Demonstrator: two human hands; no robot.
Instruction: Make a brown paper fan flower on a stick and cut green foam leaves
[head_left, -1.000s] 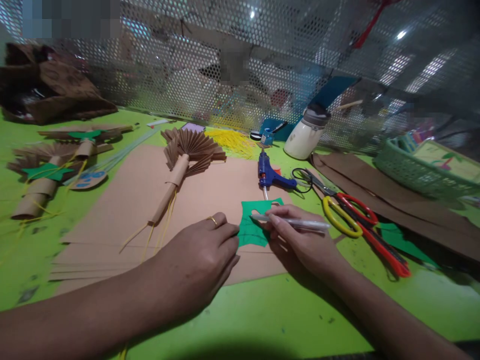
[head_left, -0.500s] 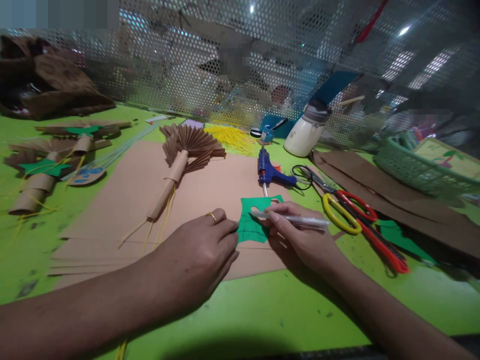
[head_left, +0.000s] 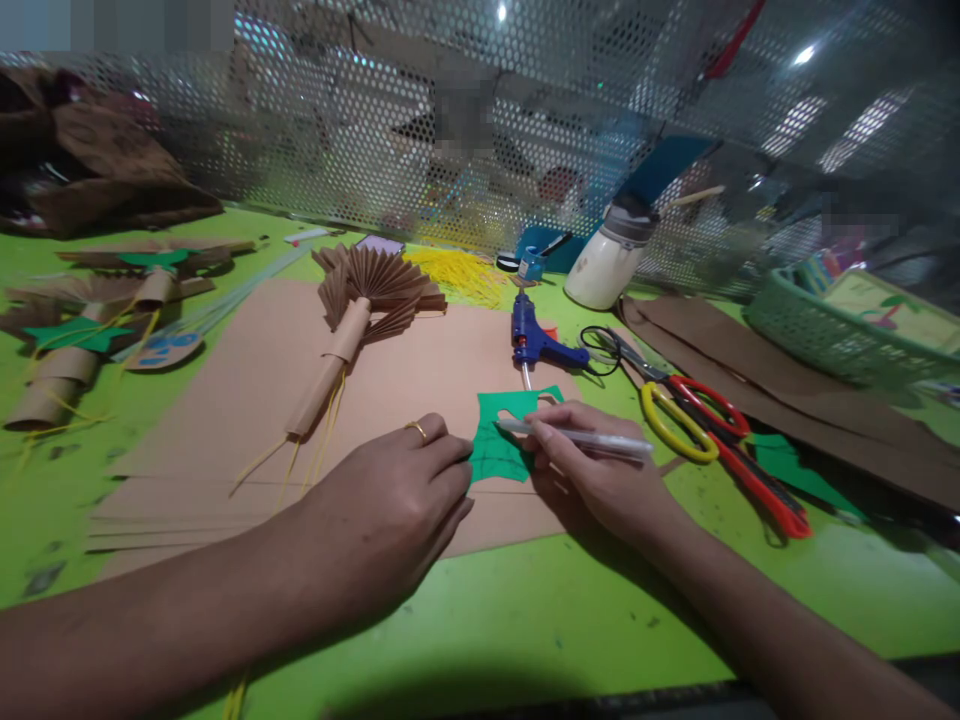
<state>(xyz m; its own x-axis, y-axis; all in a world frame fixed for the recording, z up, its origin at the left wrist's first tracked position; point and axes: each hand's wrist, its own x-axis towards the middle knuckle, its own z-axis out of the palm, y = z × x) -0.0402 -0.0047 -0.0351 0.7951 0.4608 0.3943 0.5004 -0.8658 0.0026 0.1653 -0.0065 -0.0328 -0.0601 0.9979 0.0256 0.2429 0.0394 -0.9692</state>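
Note:
A small green sheet (head_left: pixel 496 464) with dark pen lines and cut-out gaps along its upper part lies on the stacked brown paper (head_left: pixel 217 400). My left hand (head_left: pixel 409 500), fingers curled and a ring on one of them, grips the sheet's left edge; the fingertips are partly hidden. In my right hand (head_left: pixel 600 475) a pen (head_left: pixel 592 438) is pinched, its tip against the green sheet. Just beyond the sheet rests a blue glue gun (head_left: pixel 529 335), its clear stick pointing toward me. Left of it lies a brown paper figure (head_left: pixel 330 365) with a pleated fan and yellow strings.
Right of my hand are scissors (head_left: pixel 679 425) with yellow and red handles, a red-handled cutter (head_left: pixel 776 500) and a green basket (head_left: pixel 840 330). A white glue bottle (head_left: pixel 600 265) stands behind. More paper figures (head_left: pixel 71 350) lie left. A perforated metal panel (head_left: pixel 315 130) borders the table.
The whole view has shifted slightly. Both hands keep their hold, and the pen tip stays at about the same spot on the green sheet.

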